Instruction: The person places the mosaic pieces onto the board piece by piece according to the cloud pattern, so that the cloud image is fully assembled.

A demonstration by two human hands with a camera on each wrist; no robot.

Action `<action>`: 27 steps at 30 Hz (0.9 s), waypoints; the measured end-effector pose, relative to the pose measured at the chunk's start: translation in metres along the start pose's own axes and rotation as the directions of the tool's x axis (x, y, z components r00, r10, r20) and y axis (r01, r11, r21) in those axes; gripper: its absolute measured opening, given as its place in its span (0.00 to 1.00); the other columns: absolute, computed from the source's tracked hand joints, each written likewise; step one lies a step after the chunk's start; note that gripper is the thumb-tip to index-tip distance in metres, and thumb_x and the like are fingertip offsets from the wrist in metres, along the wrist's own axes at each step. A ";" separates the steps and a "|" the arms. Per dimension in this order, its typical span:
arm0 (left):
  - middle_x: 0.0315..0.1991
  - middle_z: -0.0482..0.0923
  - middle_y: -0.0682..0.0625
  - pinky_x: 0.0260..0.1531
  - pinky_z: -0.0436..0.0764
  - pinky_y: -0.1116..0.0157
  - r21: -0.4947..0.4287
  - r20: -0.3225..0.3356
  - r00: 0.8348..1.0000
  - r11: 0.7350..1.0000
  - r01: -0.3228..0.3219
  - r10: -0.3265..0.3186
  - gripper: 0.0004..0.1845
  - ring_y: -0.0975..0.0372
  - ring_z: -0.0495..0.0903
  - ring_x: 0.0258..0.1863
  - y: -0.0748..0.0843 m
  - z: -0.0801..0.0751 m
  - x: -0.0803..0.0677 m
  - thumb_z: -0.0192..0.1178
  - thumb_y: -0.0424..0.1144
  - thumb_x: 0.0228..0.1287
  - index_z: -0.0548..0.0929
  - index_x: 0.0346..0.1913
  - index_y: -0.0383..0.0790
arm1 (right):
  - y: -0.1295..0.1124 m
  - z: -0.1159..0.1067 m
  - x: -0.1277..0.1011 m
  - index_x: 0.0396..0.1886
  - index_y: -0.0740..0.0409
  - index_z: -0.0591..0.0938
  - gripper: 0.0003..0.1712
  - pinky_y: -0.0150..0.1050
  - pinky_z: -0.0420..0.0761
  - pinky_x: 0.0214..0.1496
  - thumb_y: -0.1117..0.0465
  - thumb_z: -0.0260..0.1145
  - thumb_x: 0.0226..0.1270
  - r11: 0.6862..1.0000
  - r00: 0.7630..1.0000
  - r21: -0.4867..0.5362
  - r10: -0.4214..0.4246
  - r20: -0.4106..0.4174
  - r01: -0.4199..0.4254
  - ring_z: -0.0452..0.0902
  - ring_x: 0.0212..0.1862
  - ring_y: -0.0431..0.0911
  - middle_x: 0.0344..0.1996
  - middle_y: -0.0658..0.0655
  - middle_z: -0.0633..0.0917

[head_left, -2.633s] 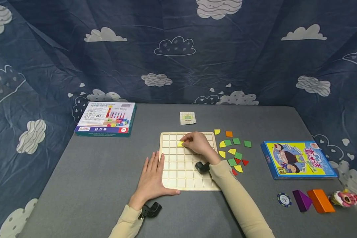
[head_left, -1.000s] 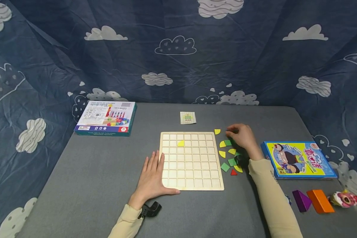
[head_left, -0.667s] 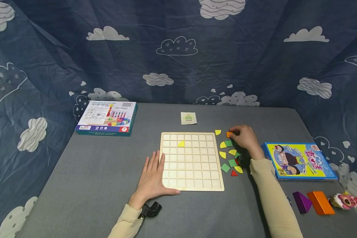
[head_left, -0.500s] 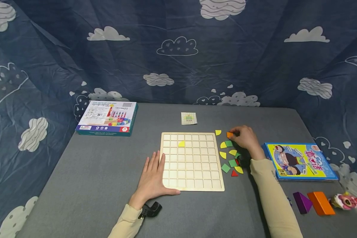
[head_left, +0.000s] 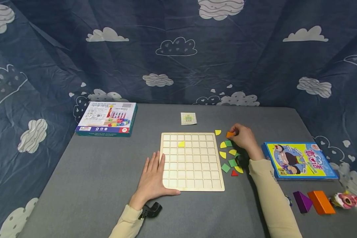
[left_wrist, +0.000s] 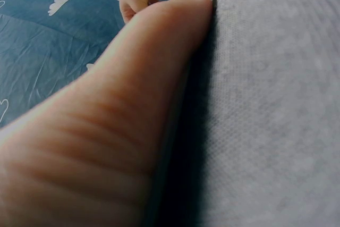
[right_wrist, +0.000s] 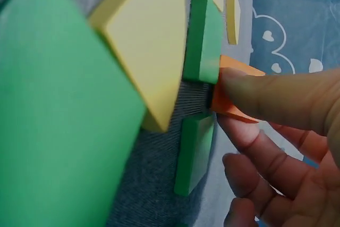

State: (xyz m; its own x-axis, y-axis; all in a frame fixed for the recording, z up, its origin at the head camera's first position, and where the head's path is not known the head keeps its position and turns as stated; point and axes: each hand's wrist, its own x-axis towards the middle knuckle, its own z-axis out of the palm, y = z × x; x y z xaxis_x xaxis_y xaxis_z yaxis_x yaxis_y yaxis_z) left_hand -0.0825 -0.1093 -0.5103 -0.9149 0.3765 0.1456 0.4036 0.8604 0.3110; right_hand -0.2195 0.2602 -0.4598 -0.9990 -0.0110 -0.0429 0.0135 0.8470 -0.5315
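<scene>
My right hand (head_left: pixel 244 137) pinches an orange square tile (head_left: pixel 230 135) between thumb and fingers, right of the board's upper corner. In the right wrist view the thumb presses one face of the orange tile (right_wrist: pixel 234 91), with fingertips behind it. My left hand (head_left: pixel 151 180) lies with straight fingers along the left edge of the wooden grid board (head_left: pixel 193 165), thumb at its lower edge. One yellow quarter-circle tile (head_left: pixel 181 144) sits in a cell in the board's second row. The left wrist view shows mostly the left thumb (left_wrist: pixel 143 62).
Loose green tiles (head_left: pixel 225 168), yellow quarter-circles (head_left: pixel 222 154) and a red triangle (head_left: pixel 234 173) lie right of the board. Behind it is a pattern card (head_left: pixel 188 118). Boxes stand left (head_left: pixel 105 119) and right (head_left: pixel 298 160); purple (head_left: pixel 302 202) and orange (head_left: pixel 321 202) blocks and a figurine (head_left: pixel 347 200) are front right.
My right hand has left the yellow tile on the board, moved right and taken hold of the orange tile, which is now turned slightly. The left hand stays in place.
</scene>
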 end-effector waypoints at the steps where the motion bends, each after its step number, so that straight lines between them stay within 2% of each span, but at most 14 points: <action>1: 0.73 0.44 0.36 0.68 0.39 0.51 0.001 -0.001 1.000 1.000 -0.001 0.001 0.75 0.48 0.39 0.73 0.000 0.000 0.000 0.60 0.81 0.28 0.48 0.74 0.31 | 0.000 0.000 0.000 0.37 0.64 0.75 0.12 0.45 0.68 0.34 0.64 0.70 0.59 1.000 1.000 0.000 0.002 -0.002 -0.002 0.69 0.33 0.55 0.31 0.61 0.77; 9: 0.73 0.43 0.35 0.68 0.39 0.50 -0.005 0.006 1.000 1.000 -0.003 0.003 0.75 0.48 0.39 0.73 0.001 -0.001 0.000 0.61 0.80 0.28 0.48 0.74 0.31 | -0.004 0.002 -0.009 0.34 0.62 0.75 0.11 0.42 0.67 0.30 0.61 0.68 0.61 1.000 1.000 0.018 -0.011 -0.009 0.011 0.70 0.29 0.52 0.29 0.60 0.77; 17: 0.74 0.42 0.36 0.68 0.38 0.51 -0.007 0.021 1.000 1.000 0.012 -0.012 0.75 0.49 0.37 0.73 0.000 -0.001 0.000 0.60 0.81 0.29 0.47 0.74 0.32 | -0.028 0.012 -0.019 0.33 0.63 0.75 0.12 0.40 0.67 0.24 0.62 0.69 0.61 0.978 0.989 0.151 -0.136 -0.052 0.142 0.68 0.25 0.49 0.28 0.59 0.78; 23: 0.74 0.41 0.37 0.68 0.38 0.51 -0.002 0.029 0.999 1.000 0.015 -0.015 0.75 0.49 0.37 0.73 0.000 -0.001 0.000 0.59 0.82 0.29 0.46 0.74 0.32 | -0.049 0.027 -0.022 0.31 0.62 0.77 0.12 0.37 0.66 0.23 0.61 0.72 0.57 0.962 0.984 0.207 -0.172 -0.053 0.179 0.66 0.23 0.47 0.25 0.56 0.77; 27: 0.74 0.41 0.37 0.68 0.37 0.51 -0.001 0.038 0.999 1.000 0.020 -0.020 0.75 0.50 0.36 0.73 0.000 -0.001 0.001 0.59 0.82 0.29 0.45 0.74 0.33 | -0.061 0.036 -0.024 0.31 0.61 0.79 0.12 0.36 0.69 0.23 0.61 0.75 0.54 0.946 0.983 0.267 -0.179 -0.041 0.184 0.70 0.24 0.46 0.25 0.55 0.79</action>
State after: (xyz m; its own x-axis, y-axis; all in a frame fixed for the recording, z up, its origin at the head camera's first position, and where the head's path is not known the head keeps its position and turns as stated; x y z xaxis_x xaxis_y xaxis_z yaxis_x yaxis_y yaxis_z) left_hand -0.0828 -0.1090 -0.5095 -0.9224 0.3721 0.1033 0.3852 0.8675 0.3148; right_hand -0.1946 0.1897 -0.4568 -0.9861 -0.1409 0.0878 -0.1595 0.6572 -0.7367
